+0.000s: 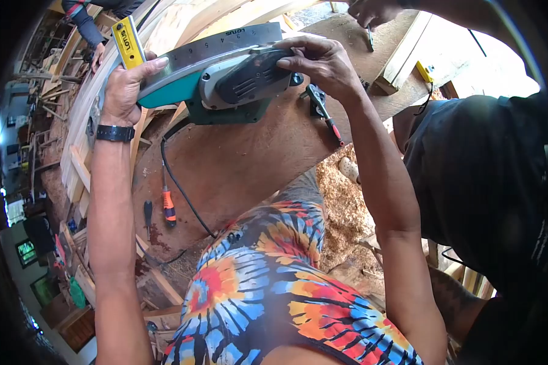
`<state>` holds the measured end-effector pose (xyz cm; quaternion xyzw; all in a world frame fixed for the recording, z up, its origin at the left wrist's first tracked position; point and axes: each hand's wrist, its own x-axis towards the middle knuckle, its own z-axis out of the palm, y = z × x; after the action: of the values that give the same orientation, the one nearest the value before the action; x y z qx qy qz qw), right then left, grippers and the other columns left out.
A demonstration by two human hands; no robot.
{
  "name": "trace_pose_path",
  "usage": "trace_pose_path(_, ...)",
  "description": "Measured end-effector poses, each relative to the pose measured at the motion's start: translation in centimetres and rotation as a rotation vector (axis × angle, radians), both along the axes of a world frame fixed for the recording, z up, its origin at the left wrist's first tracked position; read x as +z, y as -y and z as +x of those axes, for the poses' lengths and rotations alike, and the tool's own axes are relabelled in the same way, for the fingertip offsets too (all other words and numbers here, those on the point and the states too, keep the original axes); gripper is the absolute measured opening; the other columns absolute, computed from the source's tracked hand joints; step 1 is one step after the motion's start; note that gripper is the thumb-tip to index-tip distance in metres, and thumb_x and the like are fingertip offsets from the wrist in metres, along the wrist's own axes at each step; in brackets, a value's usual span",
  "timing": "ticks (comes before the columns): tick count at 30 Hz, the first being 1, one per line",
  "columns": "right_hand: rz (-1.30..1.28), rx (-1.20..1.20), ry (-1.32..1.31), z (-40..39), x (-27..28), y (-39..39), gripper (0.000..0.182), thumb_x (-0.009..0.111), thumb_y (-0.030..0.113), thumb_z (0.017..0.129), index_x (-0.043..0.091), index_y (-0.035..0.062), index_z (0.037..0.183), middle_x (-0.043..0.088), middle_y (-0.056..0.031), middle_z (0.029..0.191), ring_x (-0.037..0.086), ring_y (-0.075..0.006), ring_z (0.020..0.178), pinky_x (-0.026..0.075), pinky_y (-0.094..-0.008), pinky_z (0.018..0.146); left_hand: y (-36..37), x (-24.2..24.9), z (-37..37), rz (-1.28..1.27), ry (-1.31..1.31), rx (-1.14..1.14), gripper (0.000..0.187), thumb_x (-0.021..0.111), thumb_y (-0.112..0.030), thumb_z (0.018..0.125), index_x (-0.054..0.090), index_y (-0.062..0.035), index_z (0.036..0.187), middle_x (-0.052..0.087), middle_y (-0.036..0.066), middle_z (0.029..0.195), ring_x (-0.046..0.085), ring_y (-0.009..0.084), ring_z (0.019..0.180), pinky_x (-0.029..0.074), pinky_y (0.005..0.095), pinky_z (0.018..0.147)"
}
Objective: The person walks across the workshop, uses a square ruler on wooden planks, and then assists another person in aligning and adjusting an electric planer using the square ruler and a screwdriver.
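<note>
A steel try square (216,45) with a yellow handle (128,41) lies along the flat side of a teal and black power planer (240,79). My left hand (125,88) is closed at the square's corner, with the thumb on the blade near the yellow handle and the fingers by the planer's teal end. My right hand (316,64) is closed around the blade's far end and the planer's black side cover. The planer sits tilted over the brown wooden board (225,164), its black cord (179,182) trailing down toward my lap.
An orange-handled screwdriver (168,207) and a dark one (148,216) lie at lower left. A red-tipped tool (326,115) lies right of the planer. A person in dark clothing (481,176) is close at right, another person's arm (86,27) at upper left. Wood shavings (344,210) cover the ground.
</note>
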<state>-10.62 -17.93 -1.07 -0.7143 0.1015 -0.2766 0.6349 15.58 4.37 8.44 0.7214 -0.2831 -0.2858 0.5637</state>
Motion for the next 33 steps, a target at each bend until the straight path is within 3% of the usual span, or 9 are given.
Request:
trace_pose_path(5, -0.052, -0.012, 0.035, 0.2, -0.5, 0.1, 0.031, 0.079, 0.017, 0.082, 0.072, 0.005, 0.11, 0.069, 0.0009, 0.085, 0.061, -0.0063, 0.081, 0.051, -0.0244, 0.074, -0.1, -0.3, 0.2, -0.014, 0.002, 0.0, 0.034, 0.08, -0.009, 0.076, 0.06, -0.0001, 0.102, 0.062, 0.006, 0.088, 0.063, 0.014, 0.074, 0.055, 0.0264, 0.068)
trace_pose_path(13, -0.034, -0.005, -0.088, 0.0, -0.4, 0.2, 0.035, 0.079, 0.022, 0.083, 0.071, 0.0081, 0.114, 0.066, 0.0035, 0.085, 0.056, -0.0051, 0.078, 0.045, -0.021, 0.07, -0.1, -0.3, 0.3, -0.016, 0.072, -0.033, 0.035, 0.08, -0.01, 0.076, 0.06, 0.0005, 0.102, 0.064, 0.008, 0.088, 0.064, 0.0143, 0.075, 0.055, 0.0259, 0.069)
trace_pose_path(19, 0.081, 0.112, 0.08, 0.6, -1.2, 0.4, 0.034, 0.077, 0.019, 0.084, 0.07, 0.0046, 0.114, 0.069, -0.0002, 0.092, 0.06, -0.0073, 0.085, 0.048, -0.0248, 0.078, -0.2, -0.2, 0.9, 0.03, 0.011, -0.074, 0.03, 0.077, -0.007, 0.08, 0.058, -0.0043, 0.104, 0.063, 0.003, 0.088, 0.061, 0.0112, 0.079, 0.052, 0.0251, 0.072)
trace_pose_path(22, -0.059, 0.069, 0.068, 0.8, -1.8, 1.1, 0.035, 0.077, 0.018, 0.084, 0.07, 0.0031, 0.115, 0.07, -0.0014, 0.094, 0.061, -0.0083, 0.088, 0.049, -0.0253, 0.079, -0.2, -0.2, 0.8, 0.026, 0.024, -0.061, 0.032, 0.077, -0.007, 0.079, 0.058, -0.0043, 0.104, 0.063, 0.003, 0.088, 0.061, 0.0116, 0.079, 0.052, 0.025, 0.072)
trace_pose_path(33, -0.168, 0.002, 0.001, 0.5, -1.2, 0.8, 0.033, 0.076, 0.021, 0.085, 0.071, 0.0076, 0.115, 0.068, 0.0009, 0.089, 0.06, -0.0071, 0.084, 0.047, -0.0238, 0.076, -0.1, -0.3, 0.8, 0.02, 0.079, -0.075, 0.037, 0.08, -0.01, 0.077, 0.057, -0.0028, 0.105, 0.063, 0.005, 0.091, 0.062, 0.013, 0.079, 0.053, 0.0253, 0.072)
